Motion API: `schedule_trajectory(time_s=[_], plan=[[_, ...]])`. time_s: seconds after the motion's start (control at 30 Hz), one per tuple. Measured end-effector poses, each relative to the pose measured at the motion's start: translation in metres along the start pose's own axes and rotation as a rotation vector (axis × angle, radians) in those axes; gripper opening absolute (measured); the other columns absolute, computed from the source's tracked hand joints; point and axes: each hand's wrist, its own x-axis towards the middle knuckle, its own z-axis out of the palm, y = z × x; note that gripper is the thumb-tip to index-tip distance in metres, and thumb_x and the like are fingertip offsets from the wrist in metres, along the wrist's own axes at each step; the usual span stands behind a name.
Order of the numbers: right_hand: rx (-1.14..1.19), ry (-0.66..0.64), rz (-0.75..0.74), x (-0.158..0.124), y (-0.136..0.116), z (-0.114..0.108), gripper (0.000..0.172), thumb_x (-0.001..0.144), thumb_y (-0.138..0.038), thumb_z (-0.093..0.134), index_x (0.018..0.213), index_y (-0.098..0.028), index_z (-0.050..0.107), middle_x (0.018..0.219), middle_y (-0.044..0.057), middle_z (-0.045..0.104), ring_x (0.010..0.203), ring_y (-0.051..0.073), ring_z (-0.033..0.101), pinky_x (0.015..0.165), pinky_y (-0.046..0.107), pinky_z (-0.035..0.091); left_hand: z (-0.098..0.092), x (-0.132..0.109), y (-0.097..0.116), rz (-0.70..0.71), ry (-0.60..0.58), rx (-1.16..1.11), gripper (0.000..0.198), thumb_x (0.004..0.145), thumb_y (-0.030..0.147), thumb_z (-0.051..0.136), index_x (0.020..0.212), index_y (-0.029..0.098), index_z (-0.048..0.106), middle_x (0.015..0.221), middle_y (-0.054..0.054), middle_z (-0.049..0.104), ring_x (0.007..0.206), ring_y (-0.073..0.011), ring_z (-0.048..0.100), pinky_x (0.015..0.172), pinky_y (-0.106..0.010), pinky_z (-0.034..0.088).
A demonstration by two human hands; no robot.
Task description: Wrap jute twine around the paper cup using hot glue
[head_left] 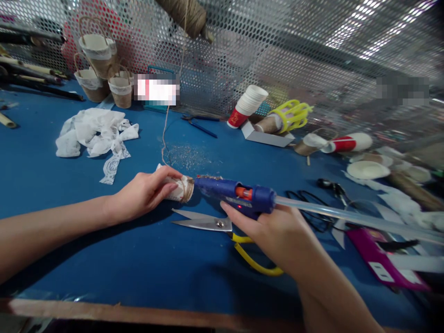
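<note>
1. The left grip (138,196), thumb and fingers closed, clamps a small white cup (181,190); the right grip (280,231) is wrapped around a blue glue gun (225,189).
2. The cup lies on its side below the left fingers, its long axis running from 10 to 4 o'clock, the twine-wound end toward 4.
3. The glue gun's nozzle points to 9 o'clock, right by that wound end; whether they touch, I cannot tell. Its long glue stick (333,215) trails out behind toward 3 to 4 o'clock.
4. The cup's white wall bears a pattern, with brown twine coiled around its end. The gun shows an orange part inside and a lit red dot.
5. A loose twine strand (164,134) rises from the cup toward 12 o'clock.
6. Below the gun, scissors (204,223) lie with blades parted toward 9 o'clock and yellow handles toward 4.
7. On the blue tabletop (138,259), seen from the cup: white lace (93,132) at 10 o'clock, handled baskets (120,90) at 11, pliers (203,128) near 12, stacked paper cups (251,101) at 1.
8. A perforated metal panel (229,60) stands behind, at 12 o'clock.
</note>
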Motion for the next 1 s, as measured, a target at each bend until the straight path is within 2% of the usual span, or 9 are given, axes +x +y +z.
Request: schedule_trajectory(time_s=[0.1, 0.2, 0.43, 0.63, 0.77, 1.0], plan=[[-0.019, -0.027, -0.036, 0.004, 0.0, -0.003, 0.018, 0.076, -0.022, 0.05, 0.076, -0.022, 0.068, 0.043, 0.002, 0.05, 0.048, 0.017, 0.05, 0.046, 0.028, 0.035, 0.0, 0.0, 0.0, 0.005, -0.003, 0.004, 0.025, 0.089, 0.027, 0.035, 0.106, 0.016, 0.049, 0.079, -0.003, 0.066, 0.056, -0.0109, 0.06, 0.052, -0.019, 0.043], [0.035, -0.065, 0.003, 0.009, -0.001, -0.005, 0.019, 0.077, -0.024, 0.048, 0.076, -0.022, 0.067, 0.046, 0.002, 0.054, 0.047, 0.017, 0.051, 0.043, 0.028, 0.036, 0.0, 0.0, 0.0, 0.007, -0.007, -0.001, 0.025, 0.089, 0.027, 0.035, 0.107, 0.016, 0.049, 0.081, -0.004, 0.067, 0.059, -0.0116, 0.061, 0.054, -0.02, 0.044], [0.25, -0.089, 0.246, 0.019, -0.006, -0.003, 0.018, 0.075, -0.024, 0.048, 0.068, -0.02, 0.064, 0.047, 0.001, 0.057, 0.042, 0.014, 0.051, 0.042, 0.026, 0.042, 0.0, 0.0, -0.001, 0.029, -0.007, -0.016, 0.025, 0.089, 0.027, 0.034, 0.107, 0.016, 0.048, 0.087, -0.006, 0.067, 0.067, -0.0132, 0.065, 0.058, -0.022, 0.047], [0.307, -0.19, 0.326, 0.025, -0.006, -0.004, 0.018, 0.073, -0.025, 0.05, 0.061, -0.019, 0.062, 0.048, 0.001, 0.057, 0.046, 0.015, 0.054, 0.046, 0.026, 0.045, 0.001, 0.0, 0.0, 0.065, 0.006, -0.003, 0.024, 0.089, 0.026, 0.034, 0.105, 0.016, 0.048, 0.09, -0.006, 0.067, 0.068, -0.013, 0.065, 0.06, -0.022, 0.048], [0.352, -0.242, 0.399, 0.028, -0.005, -0.006, 0.022, 0.071, -0.03, 0.053, 0.051, -0.02, 0.054, 0.048, 0.0, 0.057, 0.046, 0.015, 0.054, 0.047, 0.026, 0.045, 0.0, 0.0, 0.001, 0.075, 0.001, -0.008, 0.023, 0.089, 0.026, 0.034, 0.105, 0.016, 0.049, 0.092, -0.006, 0.067, 0.073, -0.0136, 0.065, 0.065, -0.022, 0.049], [0.361, -0.171, 0.361, 0.019, -0.002, -0.007, 0.019, 0.072, -0.03, 0.052, 0.054, -0.023, 0.054, 0.044, -0.002, 0.054, 0.039, 0.012, 0.048, 0.04, 0.024, 0.042, 0.0, 0.0, -0.002, 0.13, 0.005, -0.036, 0.023, 0.089, 0.025, 0.034, 0.105, 0.017, 0.049, 0.095, -0.007, 0.066, 0.081, -0.0142, 0.065, 0.069, -0.023, 0.05]])
